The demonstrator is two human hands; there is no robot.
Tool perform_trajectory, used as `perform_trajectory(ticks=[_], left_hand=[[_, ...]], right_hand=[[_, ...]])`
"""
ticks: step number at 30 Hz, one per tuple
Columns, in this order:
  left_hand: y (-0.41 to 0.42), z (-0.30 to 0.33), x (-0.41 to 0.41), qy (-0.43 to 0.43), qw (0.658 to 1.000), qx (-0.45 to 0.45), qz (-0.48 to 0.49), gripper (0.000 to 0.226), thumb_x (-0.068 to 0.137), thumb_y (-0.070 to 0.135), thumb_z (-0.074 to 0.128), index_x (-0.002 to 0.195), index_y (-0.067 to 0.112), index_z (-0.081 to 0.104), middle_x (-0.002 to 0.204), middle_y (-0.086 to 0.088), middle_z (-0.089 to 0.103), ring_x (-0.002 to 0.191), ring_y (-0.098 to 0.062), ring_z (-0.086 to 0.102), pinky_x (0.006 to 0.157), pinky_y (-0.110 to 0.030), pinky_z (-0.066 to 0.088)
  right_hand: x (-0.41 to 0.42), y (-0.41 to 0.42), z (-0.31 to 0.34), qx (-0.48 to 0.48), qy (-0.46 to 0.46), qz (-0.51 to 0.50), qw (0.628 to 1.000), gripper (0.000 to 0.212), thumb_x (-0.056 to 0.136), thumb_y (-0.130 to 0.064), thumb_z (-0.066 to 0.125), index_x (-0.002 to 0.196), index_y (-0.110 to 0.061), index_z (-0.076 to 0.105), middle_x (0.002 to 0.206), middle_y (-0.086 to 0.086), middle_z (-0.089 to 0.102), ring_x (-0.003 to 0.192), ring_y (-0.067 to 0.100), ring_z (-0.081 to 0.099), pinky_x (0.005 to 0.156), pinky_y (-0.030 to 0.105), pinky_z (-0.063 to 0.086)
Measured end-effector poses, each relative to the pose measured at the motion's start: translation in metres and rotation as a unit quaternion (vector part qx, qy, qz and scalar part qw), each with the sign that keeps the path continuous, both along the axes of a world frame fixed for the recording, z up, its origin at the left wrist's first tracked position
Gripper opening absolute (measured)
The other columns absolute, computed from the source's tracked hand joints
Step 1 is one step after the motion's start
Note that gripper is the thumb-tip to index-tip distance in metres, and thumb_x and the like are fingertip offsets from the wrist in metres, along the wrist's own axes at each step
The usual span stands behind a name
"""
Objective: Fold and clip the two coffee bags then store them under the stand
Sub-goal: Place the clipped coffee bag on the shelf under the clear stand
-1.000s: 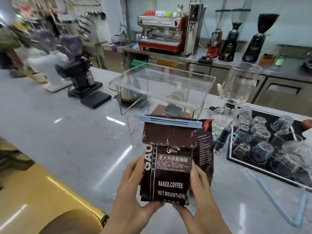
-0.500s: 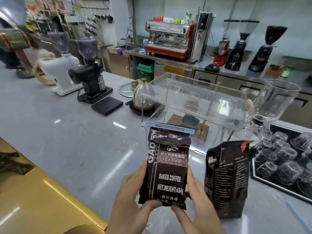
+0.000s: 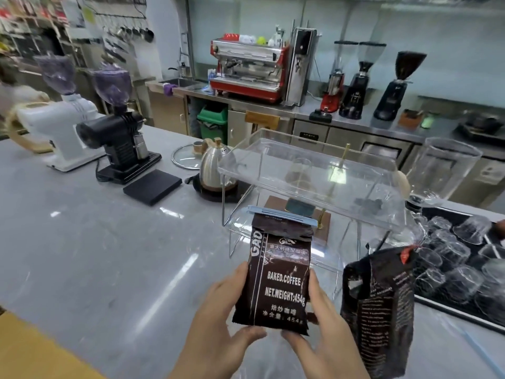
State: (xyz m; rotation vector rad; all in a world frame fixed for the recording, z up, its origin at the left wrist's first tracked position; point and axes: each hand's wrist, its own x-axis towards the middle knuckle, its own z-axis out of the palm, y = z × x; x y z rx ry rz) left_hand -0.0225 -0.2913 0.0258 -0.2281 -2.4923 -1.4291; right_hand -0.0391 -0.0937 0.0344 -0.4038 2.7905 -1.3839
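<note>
On the bench, the left hand and right hand grasp the clipped coffee bag upright, in front of the clear stand. The second coffee bag stands unclipped just to its right.

We see a grey marble-look counter running across the view. Resting directly on it — from the left — are a white grinder, a black grinder, a flat black scale, a glass lid and a steel kettle on its dark base. A clear acrylic stand occupies the centre; an open coffee bag stands upright to its right, beside a black tray of upturned glasses.
</note>
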Motion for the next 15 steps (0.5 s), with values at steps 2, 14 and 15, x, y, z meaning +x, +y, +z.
perform_trajectory(ticks=[2, 14, 15], left_hand=[[-0.001, -0.002, -0.011, 0.007, 1.0, -0.007, 0.0, 0.106, 0.058, -0.001, 0.093, 0.148, 0.026, 0.043, 0.132, 0.017, 0.06, 0.125, 0.007, 0.048, 0.099, -0.002, 0.034], [0.011, -0.002, -0.072, 0.058, 0.997, 0.012, 0.04, 0.101, 0.065, -0.013, 0.084, 0.145, 0.036, 0.045, 0.115, 0.029, 0.061, 0.104, 0.011, 0.056, 0.084, 0.004, 0.037], [0.011, -0.002, -0.075, 0.062, 0.997, 0.008, 0.044, 0.098, 0.066, -0.015, 0.084, 0.144, 0.032, 0.049, 0.11, 0.028, 0.064, 0.103, 0.009, 0.057, 0.084, 0.003, 0.038]], right_hand=[[-0.009, 0.001, -0.001, -0.006, 0.004, -0.003, 1.0, 0.113, 0.074, -0.017, 0.084, 0.151, -0.043, 0.006, 0.14, -0.045, 0.035, 0.129, -0.023, 0.034, 0.109, 0.017, 0.041], [-0.063, -0.008, 0.003, -0.052, 0.014, -0.058, 0.997, 0.1, 0.075, -0.008, 0.081, 0.151, -0.043, 0.026, 0.13, -0.032, 0.057, 0.122, -0.023, 0.045, 0.094, -0.007, 0.035], [-0.066, -0.01, 0.004, -0.061, 0.011, -0.059, 0.996, 0.098, 0.075, -0.008, 0.08, 0.15, -0.043, 0.028, 0.129, -0.031, 0.059, 0.121, -0.02, 0.048, 0.097, -0.001, 0.038]])
